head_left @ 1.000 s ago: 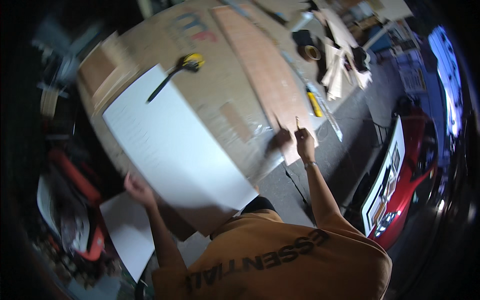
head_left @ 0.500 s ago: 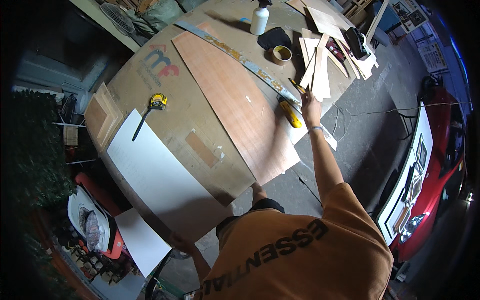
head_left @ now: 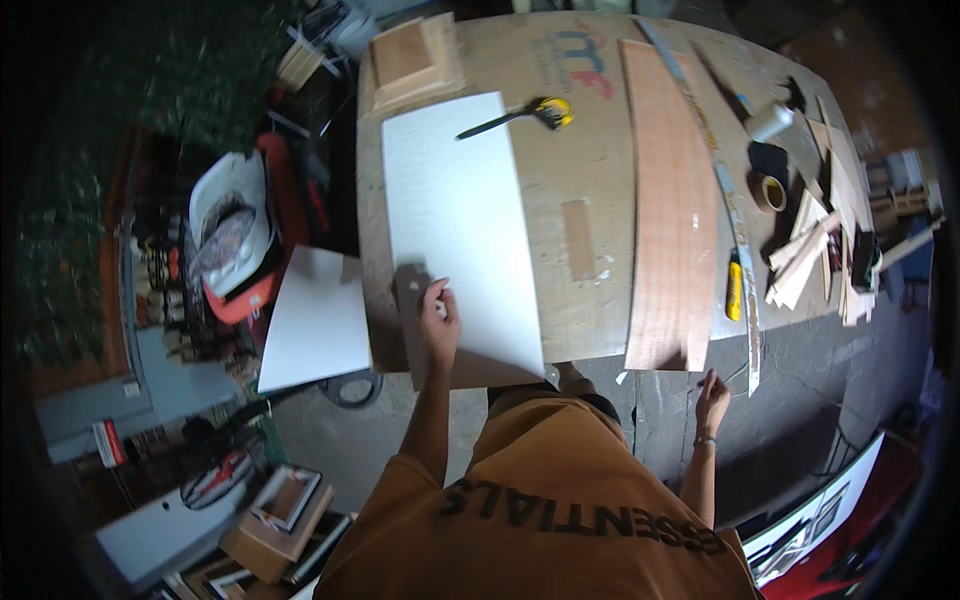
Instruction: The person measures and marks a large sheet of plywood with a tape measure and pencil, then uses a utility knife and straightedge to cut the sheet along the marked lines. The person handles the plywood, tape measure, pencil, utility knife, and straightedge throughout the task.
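Note:
My left hand point(head_left: 440, 318) is just above a long white sheet point(head_left: 460, 210) on the table, fingers curled in; whether they hold anything is hidden. Its shadow falls on the sheet. Past the table's front edge, my right hand point(head_left: 712, 402) hangs close to the near end of a long plywood strip point(head_left: 668, 200), fingers bent together; their contents cannot be made out. A black-and-yellow tape measure point(head_left: 552, 113) lies at the sheet's far end, beside a black strap-like piece. A yellow utility knife point(head_left: 735, 288) rests between the plywood and a long worn metal straightedge point(head_left: 728, 185).
On the table point(head_left: 575, 330), a tape roll point(head_left: 769, 194), a spray bottle point(head_left: 770, 122) and wood offcuts point(head_left: 800, 250) lie at right. Wooden panels point(head_left: 410, 60) are stacked at far left. Another white sheet point(head_left: 315, 320) and a white tub point(head_left: 235, 215) stand left of the table.
My view has swung to the left. My left hand has come up over the white sheet from its near edge. My right hand has drawn back from the offcuts to the plywood's near end.

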Demonstrator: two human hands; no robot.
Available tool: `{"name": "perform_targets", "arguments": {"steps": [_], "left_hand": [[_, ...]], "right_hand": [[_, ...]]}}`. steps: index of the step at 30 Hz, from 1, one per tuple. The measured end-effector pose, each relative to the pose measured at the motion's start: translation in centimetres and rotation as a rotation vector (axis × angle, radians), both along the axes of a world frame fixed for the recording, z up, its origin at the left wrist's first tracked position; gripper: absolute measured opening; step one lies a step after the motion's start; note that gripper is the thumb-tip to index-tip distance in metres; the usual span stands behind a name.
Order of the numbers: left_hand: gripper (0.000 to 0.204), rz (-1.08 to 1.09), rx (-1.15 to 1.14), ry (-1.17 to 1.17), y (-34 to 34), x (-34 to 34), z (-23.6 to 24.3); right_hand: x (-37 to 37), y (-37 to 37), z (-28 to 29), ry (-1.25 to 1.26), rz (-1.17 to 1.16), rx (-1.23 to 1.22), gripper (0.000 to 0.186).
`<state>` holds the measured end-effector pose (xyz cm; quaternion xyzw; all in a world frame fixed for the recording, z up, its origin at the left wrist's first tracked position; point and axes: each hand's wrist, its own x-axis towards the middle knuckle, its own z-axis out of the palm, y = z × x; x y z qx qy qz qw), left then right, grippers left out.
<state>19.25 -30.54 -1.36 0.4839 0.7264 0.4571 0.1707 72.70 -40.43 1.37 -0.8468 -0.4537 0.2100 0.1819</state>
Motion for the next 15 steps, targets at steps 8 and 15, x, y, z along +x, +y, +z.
{"name": "perform_targets", "arguments": {"steps": [8,15], "left_hand": [[0.018,-0.011,-0.016,0.179,-1.1,-7.5,-1.6],[0.025,-0.109,-0.093,0.350,1.1,-11.9,-2.8]], "right_hand": [[-6.0,-16.5,-7.6,-0.011,0.392,-0.397,0.033],[-13.1,-26.3,-9.4,0.235,0.424,-0.862,0.028]]}}
